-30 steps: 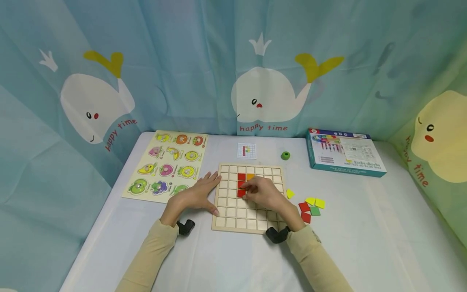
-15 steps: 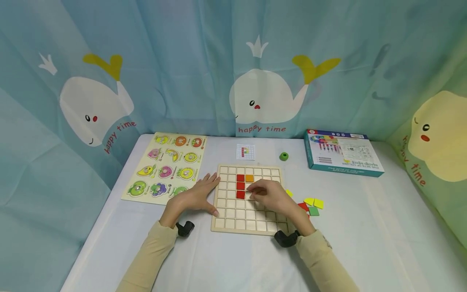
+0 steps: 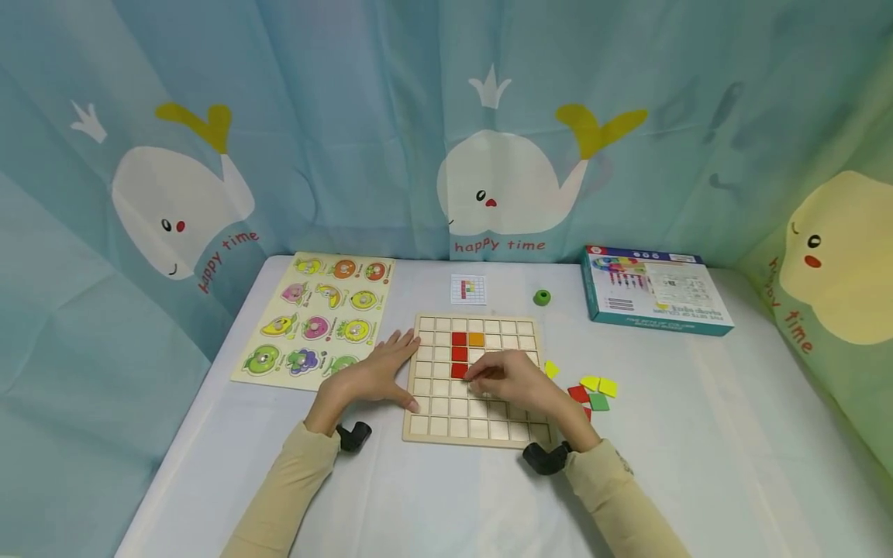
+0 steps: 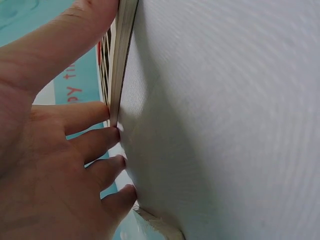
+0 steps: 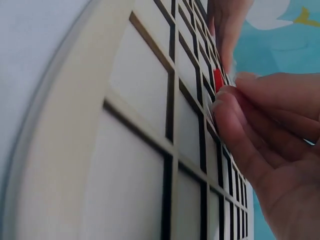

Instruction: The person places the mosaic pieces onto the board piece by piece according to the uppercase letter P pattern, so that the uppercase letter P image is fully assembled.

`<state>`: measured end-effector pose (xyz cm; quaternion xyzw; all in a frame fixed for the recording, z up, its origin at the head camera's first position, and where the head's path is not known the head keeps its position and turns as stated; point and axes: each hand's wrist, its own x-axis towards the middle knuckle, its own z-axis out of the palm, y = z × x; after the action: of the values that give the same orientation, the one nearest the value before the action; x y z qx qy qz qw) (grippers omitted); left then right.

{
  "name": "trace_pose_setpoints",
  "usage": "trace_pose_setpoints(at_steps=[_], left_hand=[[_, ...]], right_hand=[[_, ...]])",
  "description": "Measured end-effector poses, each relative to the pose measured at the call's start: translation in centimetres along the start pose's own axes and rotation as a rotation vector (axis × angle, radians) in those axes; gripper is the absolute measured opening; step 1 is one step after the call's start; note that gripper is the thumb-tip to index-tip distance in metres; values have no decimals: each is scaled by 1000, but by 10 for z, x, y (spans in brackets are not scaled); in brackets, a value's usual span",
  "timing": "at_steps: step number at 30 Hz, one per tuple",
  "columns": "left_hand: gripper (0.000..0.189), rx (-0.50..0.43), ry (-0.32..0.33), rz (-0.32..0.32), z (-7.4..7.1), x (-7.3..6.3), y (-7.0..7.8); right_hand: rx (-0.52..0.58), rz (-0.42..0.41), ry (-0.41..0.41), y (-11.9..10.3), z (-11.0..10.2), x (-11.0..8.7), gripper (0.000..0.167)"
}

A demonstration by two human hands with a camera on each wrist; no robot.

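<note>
A wooden grid board (image 3: 429,428) lies on the table. Its column of red tiles (image 3: 459,353) has an orange tile (image 3: 476,339) to the right of the top one. My left hand (image 3: 373,377) rests along the board's left edge, fingers spread and thumb near the lower left corner; the left wrist view shows the fingertips against the edge. My right hand (image 3: 512,380) is over the middle of the board, fingers loosely bent. Its fingertips are at the lowest red tile, seen as a red sliver (image 5: 218,80) in the right wrist view. No tile shows between finger and thumb.
Right of the board lie loose yellow tiles (image 3: 608,387), a green tile (image 3: 598,402) and red tiles (image 3: 578,394). A pattern card (image 3: 468,290) and a green bead (image 3: 542,297) are behind it. A fruit puzzle (image 3: 317,325) lies left, a box (image 3: 656,291) back right.
My right hand drew back from the red tiles to the right, then came forward again to the lowest one. The left hand has stayed at the board's edge.
</note>
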<state>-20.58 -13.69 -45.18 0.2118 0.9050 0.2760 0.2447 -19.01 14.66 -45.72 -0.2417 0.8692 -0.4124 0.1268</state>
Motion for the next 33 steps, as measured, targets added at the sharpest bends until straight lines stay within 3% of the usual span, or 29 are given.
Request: trace_pose_setpoints(at_steps=[11,16,23,33], left_hand=[[117,5,-6,12,0,1,1],[117,17,-12,7,-2,1,1],[116,20,-18,13,-4,3,-1],[116,18,-9,33,-4,5,-4]], right_hand=[[-43,31,38,0,-4,-6,12],[-43,19,74,6,-14,-19,12],[-73,87,123,12,-27,-44,12],[-76,108,181,25,-43,-74,15]])
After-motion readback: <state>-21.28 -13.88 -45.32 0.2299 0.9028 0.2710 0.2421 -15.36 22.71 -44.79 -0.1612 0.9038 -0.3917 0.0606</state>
